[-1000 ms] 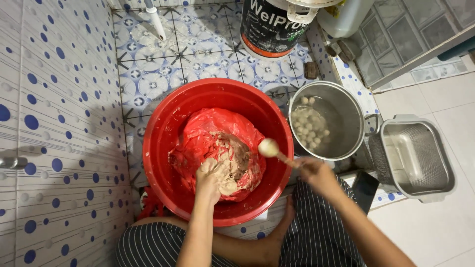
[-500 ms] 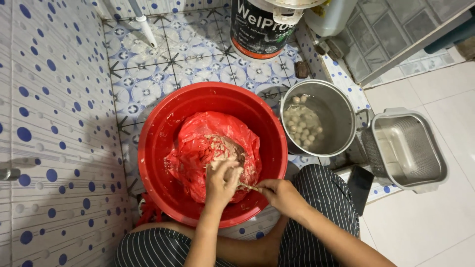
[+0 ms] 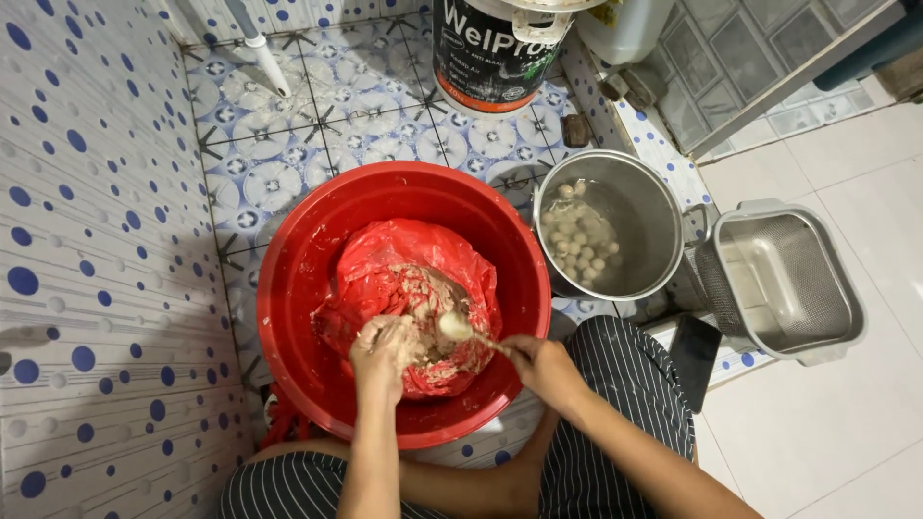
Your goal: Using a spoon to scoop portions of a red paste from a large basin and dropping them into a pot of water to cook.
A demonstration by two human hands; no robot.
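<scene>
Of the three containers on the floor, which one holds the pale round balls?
The round steel pot, between the red basin and the square metal strainer basket. The basin holds paste in a red bag; the basket looks empty.

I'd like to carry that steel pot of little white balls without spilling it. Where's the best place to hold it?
Probably by the side handles: one loop shows on the steel pot at its right rim, so a hand could come in from there. Its twin, if any, is hidden. The pot stands upright with water and white balls inside, so keep it level.

One red basin [image 3: 288, 288], one red bag [image 3: 385, 259] of paste [image 3: 423, 298], one spoon [image 3: 454, 328], one steel pot [image 3: 654, 207] with many pale balls [image 3: 580, 240], one square strainer [image 3: 788, 279], one bucket [image 3: 495, 48], two hands: left [image 3: 383, 354], right [image 3: 541, 365].
</scene>
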